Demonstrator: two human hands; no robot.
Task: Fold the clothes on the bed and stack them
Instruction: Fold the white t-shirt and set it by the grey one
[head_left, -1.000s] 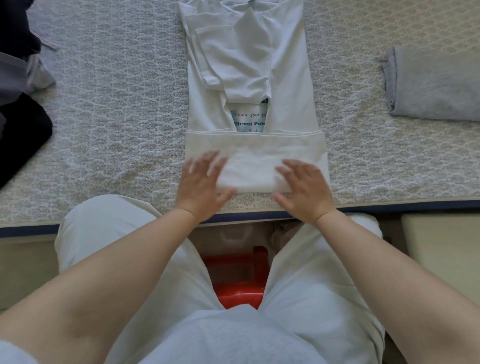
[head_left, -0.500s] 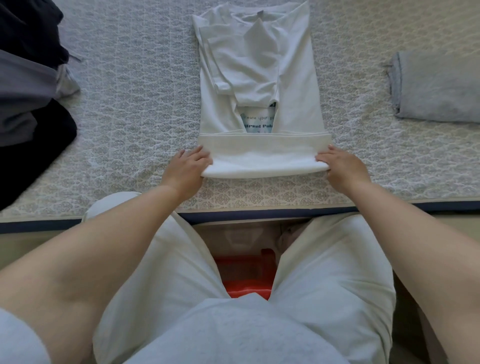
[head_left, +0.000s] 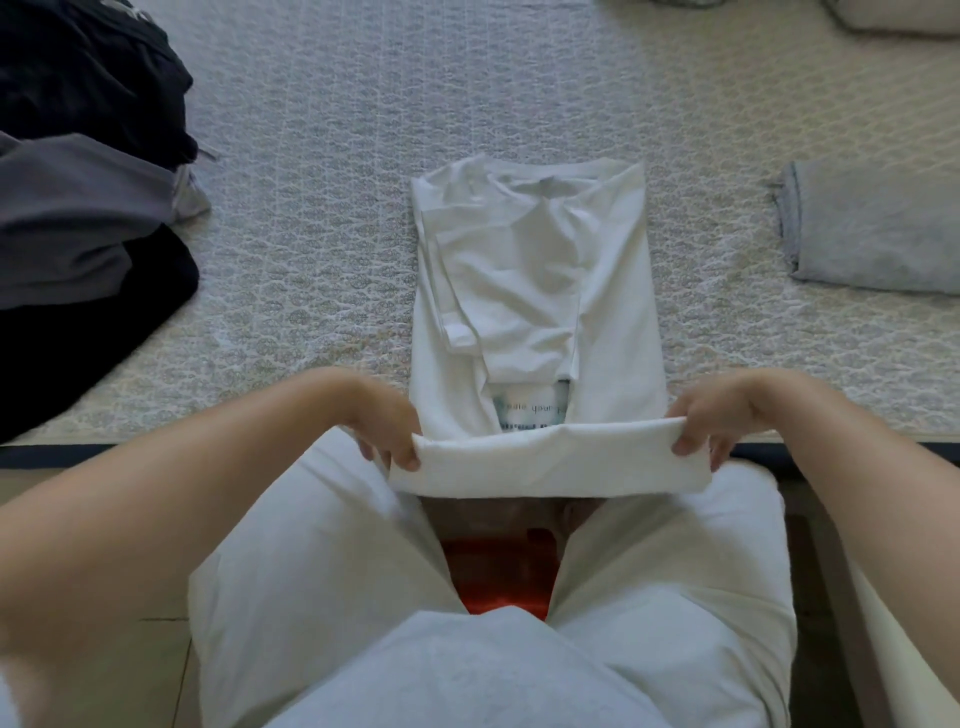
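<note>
Your left hand (head_left: 387, 434) and right hand (head_left: 714, 428) each pinch an end of the white T-shirt's (head_left: 535, 291) folded hem, lifted at the bed's (head_left: 322, 218) near edge, its collar end lying on the bed.

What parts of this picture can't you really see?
All in the head view:
- The print on the white shirt: folded sleeves cover its top, the lifted hem its bottom, and the words are too small.
- The fingers of the left hand and right hand: tucked under the hem.
- The dark clothes pile: cut off by the left edge.
- The folded grey garment: cut off by the right edge.
</note>
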